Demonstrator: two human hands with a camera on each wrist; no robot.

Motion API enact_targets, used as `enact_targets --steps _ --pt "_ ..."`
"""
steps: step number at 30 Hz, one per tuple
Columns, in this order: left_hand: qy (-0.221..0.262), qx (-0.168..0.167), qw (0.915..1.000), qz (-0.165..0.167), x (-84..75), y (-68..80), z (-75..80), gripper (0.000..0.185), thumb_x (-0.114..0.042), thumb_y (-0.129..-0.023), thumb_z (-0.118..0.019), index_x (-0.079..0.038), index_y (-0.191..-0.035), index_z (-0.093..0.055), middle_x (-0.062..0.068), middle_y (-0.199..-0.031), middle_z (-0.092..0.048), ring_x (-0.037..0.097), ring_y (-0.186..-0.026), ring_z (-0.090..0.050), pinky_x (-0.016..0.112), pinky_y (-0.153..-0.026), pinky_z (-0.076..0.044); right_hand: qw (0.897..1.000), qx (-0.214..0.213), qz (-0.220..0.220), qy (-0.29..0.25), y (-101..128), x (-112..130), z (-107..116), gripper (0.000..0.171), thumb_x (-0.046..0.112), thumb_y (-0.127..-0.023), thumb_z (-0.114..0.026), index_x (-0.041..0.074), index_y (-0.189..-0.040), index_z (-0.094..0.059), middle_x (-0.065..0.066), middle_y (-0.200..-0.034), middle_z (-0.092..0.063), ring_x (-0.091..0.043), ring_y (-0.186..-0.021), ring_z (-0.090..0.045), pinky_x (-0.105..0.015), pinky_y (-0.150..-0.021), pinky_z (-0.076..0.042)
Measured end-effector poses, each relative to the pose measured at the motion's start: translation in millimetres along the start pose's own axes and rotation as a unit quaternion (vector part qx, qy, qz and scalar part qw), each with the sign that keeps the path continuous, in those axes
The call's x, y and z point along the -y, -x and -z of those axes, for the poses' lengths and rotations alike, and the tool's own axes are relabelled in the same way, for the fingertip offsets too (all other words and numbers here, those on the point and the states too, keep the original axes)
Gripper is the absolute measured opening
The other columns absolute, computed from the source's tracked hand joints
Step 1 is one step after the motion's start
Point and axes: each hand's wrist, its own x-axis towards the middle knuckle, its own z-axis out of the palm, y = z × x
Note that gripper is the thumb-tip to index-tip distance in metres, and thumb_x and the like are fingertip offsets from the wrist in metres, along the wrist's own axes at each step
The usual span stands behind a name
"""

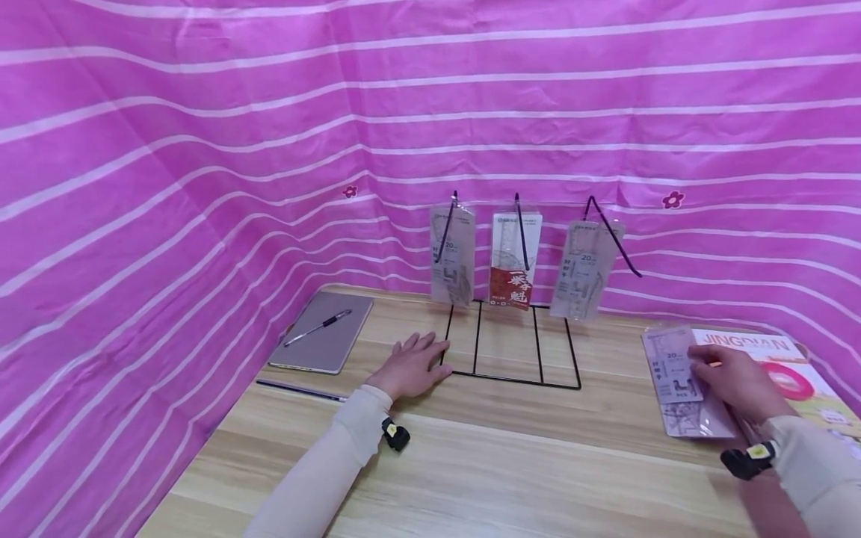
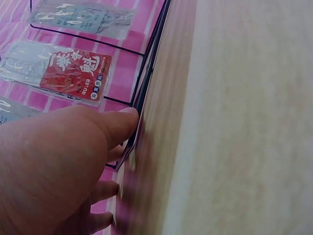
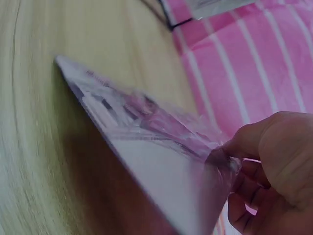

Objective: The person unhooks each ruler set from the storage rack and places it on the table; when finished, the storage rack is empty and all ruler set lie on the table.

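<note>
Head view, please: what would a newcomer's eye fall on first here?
Probably the pink cloth with white stripes, filling the background. Next, in the middle, the hanging packets on a black wire rack, the central one red in its lower half. At the right, the right hand grips a plastic packet near a magazine.

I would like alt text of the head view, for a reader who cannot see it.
A person's right hand pinches a clear packet while the left hand touches a black wire rack holding three hanging packets. A pen lies on a grey notebook at left.
</note>
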Motion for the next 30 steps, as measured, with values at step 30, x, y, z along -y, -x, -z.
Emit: enact_targets --steps 30 --pt "-0.004 -0.002 1.0000 0.002 0.4 -0.7 -1.0 0.064 -0.058 -0.108 -0.047 -0.028 -0.164 -0.039 0.008 -0.176 -0.024 0.043 -0.163 -0.016 0.070 -0.129 -0.012 0.974 -0.189 0.123 -0.013 4 40 -43 0.036 0.012 -0.100 -0.065 -0.001 -0.133 -0.064 -0.032 -0.123 -0.060 -0.015 -0.092 -0.066 -0.030 -0.072 -0.055"
